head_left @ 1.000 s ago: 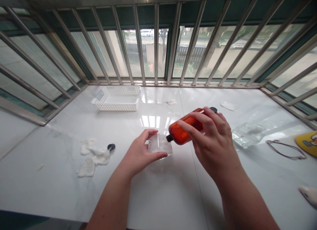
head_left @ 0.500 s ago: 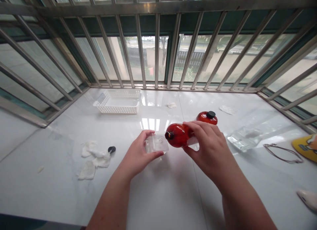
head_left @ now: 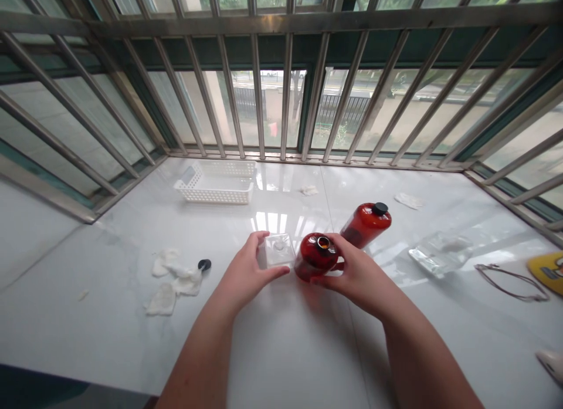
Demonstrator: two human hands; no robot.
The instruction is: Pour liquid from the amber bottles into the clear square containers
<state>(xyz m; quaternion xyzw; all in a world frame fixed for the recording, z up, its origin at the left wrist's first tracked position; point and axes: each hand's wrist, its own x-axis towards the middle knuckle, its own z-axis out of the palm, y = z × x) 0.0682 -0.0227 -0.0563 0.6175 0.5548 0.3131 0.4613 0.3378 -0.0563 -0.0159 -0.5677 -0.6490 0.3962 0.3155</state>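
The right hand (head_left: 358, 277) clasps an uncapped, upright, glossy amber-red bottle (head_left: 315, 257), its fingers wrapped round the body. The bottle sits on the white marble counter (head_left: 88, 338), just beside a small clear square plastic box (head_left: 278, 250), which the left hand (head_left: 244, 274) cradles with curved, lightly closed fingers. The work in hand appears to be handling the open bottle beside the box; its open neck calls for keeping it upright. Behind stands a black-capped amber-red bottle (head_left: 366, 224); farther off lies a white perforated plastic basket (head_left: 215, 196).
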